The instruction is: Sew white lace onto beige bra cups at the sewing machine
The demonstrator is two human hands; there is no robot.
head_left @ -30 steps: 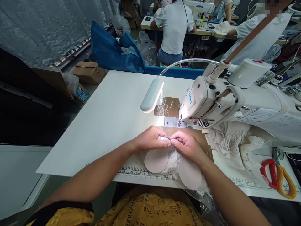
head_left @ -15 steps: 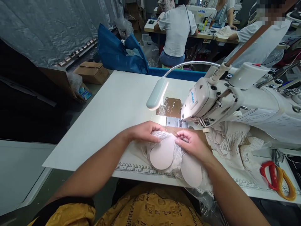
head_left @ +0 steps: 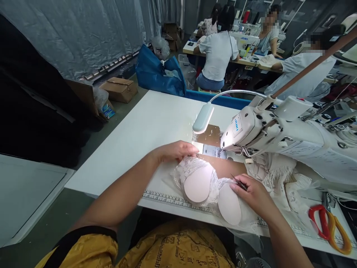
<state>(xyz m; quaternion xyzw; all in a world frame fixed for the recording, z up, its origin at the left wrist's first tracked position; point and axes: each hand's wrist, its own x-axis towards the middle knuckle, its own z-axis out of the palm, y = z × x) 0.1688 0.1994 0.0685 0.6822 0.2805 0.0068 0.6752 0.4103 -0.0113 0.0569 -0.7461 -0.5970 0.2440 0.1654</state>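
A white lace bra (head_left: 197, 184) with two smooth pale cups lies at the table's front edge, partly over a printed ruler strip. My left hand (head_left: 178, 150) is closed at the upper lace edge of the left cup, its fingertips partly hidden. In my right hand (head_left: 252, 191) is a small pointed metal tool (head_left: 241, 183), its thin tip sticking out to the upper left; whether it is tweezers or thread snips I cannot tell. My right fingertips are at the top of the right cup (head_left: 229, 204). Just beyond stands a white sewing machine (head_left: 248, 126).
A lamp (head_left: 203, 118) on a bent neck hangs over the table. More lace pieces (head_left: 281, 176) are heaped under the machine arm. Scissors (head_left: 329, 227) with red and orange handles lie at the right. Behind are a blue bag (head_left: 156, 74) and several people at other machines.
My right hand has moved right with its tool, from between the cups to the right cup. My left hand has shifted up off the left cup's face to its lace edge. The view has tilted up.
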